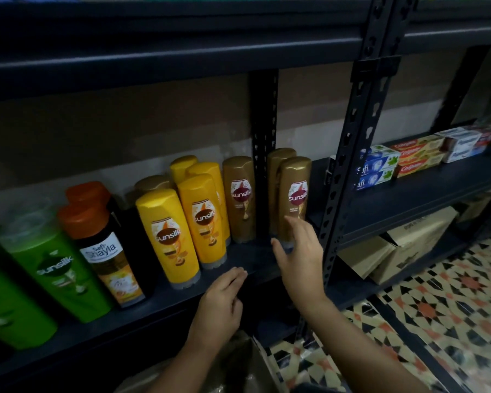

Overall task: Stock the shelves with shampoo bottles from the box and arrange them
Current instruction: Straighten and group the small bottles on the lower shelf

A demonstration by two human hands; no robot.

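- Head view: the right hand (298, 251), fingers spread and relaxed, reaches the lower front of a brown Sunsilk bottle (294, 194) standing upright at the right end of the dark shelf (255, 265); contact unclear.
- The left hand (224, 296), loosely curled and holding nothing, hovers at the shelf edge below the yellow bottles (187, 222).

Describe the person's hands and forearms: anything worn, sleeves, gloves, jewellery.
Both arms are bare as far as the frame shows, with no sleeves in view. The left hand and the right hand wear no gloves. No ring, watch or bracelet shows on either, though the dim, slightly blurred picture could hide something small.
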